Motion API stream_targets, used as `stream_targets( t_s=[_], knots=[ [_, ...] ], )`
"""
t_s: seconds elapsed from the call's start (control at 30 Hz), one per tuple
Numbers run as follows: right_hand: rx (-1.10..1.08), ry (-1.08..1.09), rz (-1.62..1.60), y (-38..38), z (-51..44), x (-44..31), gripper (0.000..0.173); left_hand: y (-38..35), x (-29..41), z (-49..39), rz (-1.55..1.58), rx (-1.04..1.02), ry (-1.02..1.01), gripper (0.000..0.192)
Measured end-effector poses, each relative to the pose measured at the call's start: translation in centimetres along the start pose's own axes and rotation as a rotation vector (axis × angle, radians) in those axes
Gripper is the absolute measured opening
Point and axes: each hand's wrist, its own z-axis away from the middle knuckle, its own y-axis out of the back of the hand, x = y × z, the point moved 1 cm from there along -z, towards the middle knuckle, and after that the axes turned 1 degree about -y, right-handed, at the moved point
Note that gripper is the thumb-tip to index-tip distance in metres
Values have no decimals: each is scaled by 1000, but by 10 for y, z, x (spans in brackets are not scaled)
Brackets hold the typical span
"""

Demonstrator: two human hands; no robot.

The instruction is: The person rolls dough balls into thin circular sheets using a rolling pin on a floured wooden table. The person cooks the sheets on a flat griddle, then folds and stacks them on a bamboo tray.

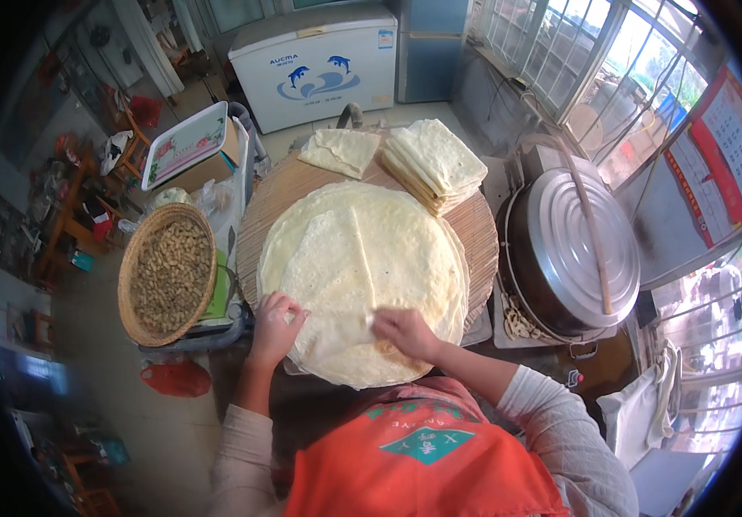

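A stack of large, thin round flatbreads (416, 258) lies on a round mat of thin reeds (253, 239). The top sheet's left part is folded inward, its straight edge running down near the middle. At the left rim my left hand (278, 326) pinches the sheet's edge between thumb and fingers. My right hand (403, 331), slightly blurred, grips the near end of the folded flap. Behind the stack, on the mat, are a pile of folded flatbreads (439, 161) and a single folded flatbread (340, 152).
A wicker basket of peanuts (174, 278) stands at left, near a floral tray (187, 145) on a cardboard box. At right is a big pan with an aluminium lid (578, 239), a wooden stick (587, 226) across it. A chest freezer (319, 71) stands beyond the mat.
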Motion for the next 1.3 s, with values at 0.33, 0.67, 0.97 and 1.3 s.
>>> stream_targets(
  t_s=[0.33, 0.67, 0.97, 1.3],
  knots=[
    [107, 219, 487, -18, 11, -6, 62, -11, 25, 68, -69, -44, -33, 56],
    [-11, 468, 503, -13, 11, -37, 44, 52, 50, 8, 53, -23, -37, 21],
    [295, 57, 180, 0, -34, -15, 29, 54, -9, -78, 279, -286, 160, 27],
    [403, -244, 216, 6, -130, 33, 53, -16, -36, -128, -264, -27, 34, 54]
  ],
)
